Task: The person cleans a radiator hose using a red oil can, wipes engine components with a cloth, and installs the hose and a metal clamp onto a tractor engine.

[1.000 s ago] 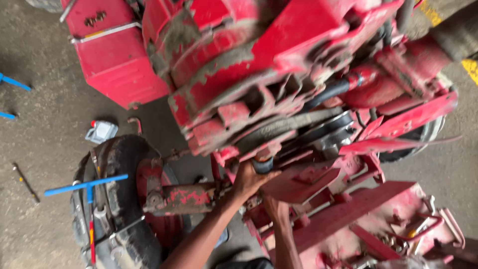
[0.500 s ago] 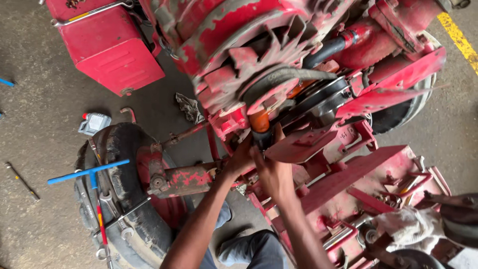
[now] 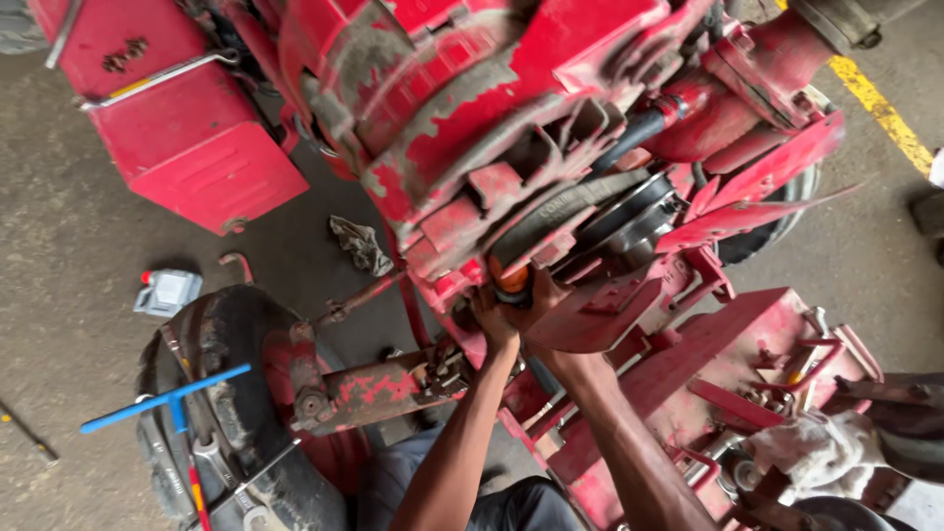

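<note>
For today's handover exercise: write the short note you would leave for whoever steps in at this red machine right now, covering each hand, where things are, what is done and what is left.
Left hand: on the orange part under the belt wheel; grip hidden.
Right hand: beside it, pressed against the same part.
Things: blue T-handle wrench and spanners lie on the tyre to the left; a rag and small bottle on the floor.
Done: cannot tell.
Left: the orange part sits in the machine, both hands on it.

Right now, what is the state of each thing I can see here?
Left hand: pressed against the orange part.
Right hand: gripping the orange part.
Red machine: paint chipped, dirty.
Tyre: lying flat, tools on it.
Blue wrench: resting on tyre.
Rag: crumpled on floor.
</note>
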